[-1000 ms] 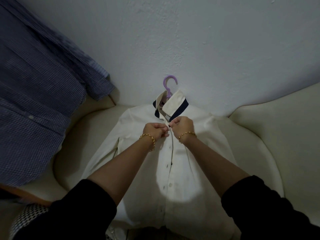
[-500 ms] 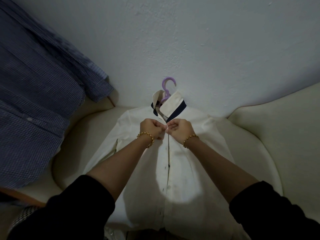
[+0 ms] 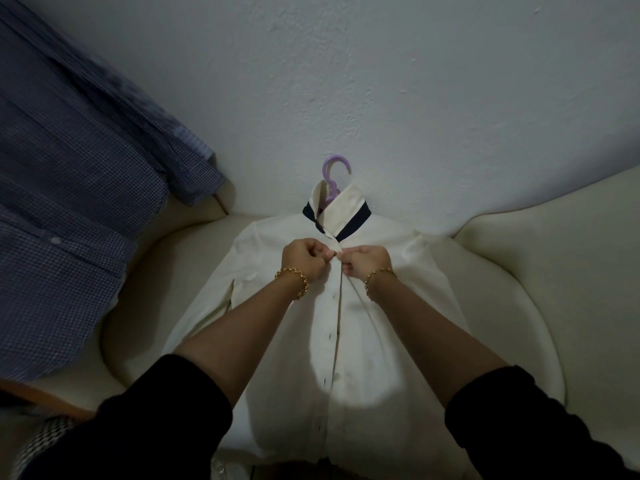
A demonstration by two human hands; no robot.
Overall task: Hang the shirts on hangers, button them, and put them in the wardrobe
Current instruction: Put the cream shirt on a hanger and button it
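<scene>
Both hands pinching white shirt (image 3: 367, 358) placket, collar toward wall

There are two shirts: one cream-white button shirt (image 3: 363, 341) with a dark band under the collar, in the middle of the seat, and one blue small-checked shirt (image 3: 69, 220) over the left edge of the one cream padded sofa (image 3: 519, 271). One purple plastic hanger (image 3: 333, 174) is seen. There are two hands, the left hand (image 3: 304, 258) and the right hand (image 3: 367, 263), two gold chain bracelets (image 3: 294, 277) and two black sleeves (image 3: 156, 420).
</scene>
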